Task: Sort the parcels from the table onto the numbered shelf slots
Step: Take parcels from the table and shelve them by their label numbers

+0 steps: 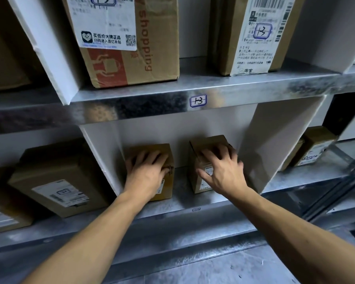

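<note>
Two bare hands reach into a slot of a metal shelf (pixel 182 186), each on a small brown cardboard parcel standing on the board. The left hand (pixel 147 173) grasps the left parcel (pixel 165 190), its fingers bent over the top front edge; the thumb is hidden. The right hand (pixel 223 171) grasps the right parcel (pixel 197 183), fingers spread across the top and thumb pressed on the labelled front face. The two parcels stand apart, with a strip of bare board between them.

Above the hands, a handwritten tag (pixel 198 101) reading "13" is fixed to the edge of the upper board. Higher still, a large box (pixel 158 48) printed "shopping" and a tall parcel (pixel 254 35) marked "13" stand side by side. White dividers (pixel 260 144) wall the slot in. Beyond the divider left of the left hand lies a wider labelled box (pixel 57 181); beyond the right hand, another small parcel (pixel 314 148) stands in the neighbouring slot.
</note>
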Demonstrator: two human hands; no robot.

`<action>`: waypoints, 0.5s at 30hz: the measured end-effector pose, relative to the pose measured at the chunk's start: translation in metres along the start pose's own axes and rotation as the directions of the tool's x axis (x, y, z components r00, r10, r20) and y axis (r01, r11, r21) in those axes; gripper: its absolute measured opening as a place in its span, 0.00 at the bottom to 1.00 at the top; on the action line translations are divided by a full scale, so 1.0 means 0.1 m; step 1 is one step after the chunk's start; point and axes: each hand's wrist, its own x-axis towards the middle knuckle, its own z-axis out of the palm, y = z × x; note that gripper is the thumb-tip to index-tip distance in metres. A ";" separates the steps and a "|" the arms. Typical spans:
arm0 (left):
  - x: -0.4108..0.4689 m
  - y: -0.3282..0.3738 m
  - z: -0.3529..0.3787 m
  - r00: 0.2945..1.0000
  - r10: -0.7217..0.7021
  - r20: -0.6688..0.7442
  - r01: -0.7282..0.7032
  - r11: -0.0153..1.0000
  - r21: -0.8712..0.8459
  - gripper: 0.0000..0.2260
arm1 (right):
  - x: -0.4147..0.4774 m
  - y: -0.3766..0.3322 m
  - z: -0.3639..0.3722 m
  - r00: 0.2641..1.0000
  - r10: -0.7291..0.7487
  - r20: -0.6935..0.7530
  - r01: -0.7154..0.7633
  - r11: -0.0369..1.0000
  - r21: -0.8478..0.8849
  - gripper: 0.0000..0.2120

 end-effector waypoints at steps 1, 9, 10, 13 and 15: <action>0.00 0.01 0.00 1.000 -0.005 -0.010 0.005 1.000 0.000 0.19 | 0.00 0.01 0.00 1.000 -0.006 -0.008 0.006 1.000 0.007 0.28; -0.02 -0.11 0.03 0.993 -0.065 0.097 0.069 0.997 -0.032 0.27 | -0.06 0.01 0.03 0.997 -0.017 -0.076 0.017 1.000 0.000 0.27; -0.03 -0.16 0.04 0.991 -0.075 0.112 0.079 0.996 -0.028 0.28 | -0.06 0.01 0.03 0.996 -0.016 -0.083 0.016 1.000 -0.003 0.27; -0.05 -0.20 0.04 0.990 -0.071 0.120 0.075 0.997 -0.034 0.27 | -0.08 0.02 0.02 0.995 0.002 -0.098 -0.003 1.000 -0.012 0.27; -0.04 -0.16 0.02 0.991 -0.066 0.113 0.071 0.997 -0.037 0.27 | -0.08 0.04 0.00 0.995 0.026 -0.101 -0.027 1.000 -0.012 0.26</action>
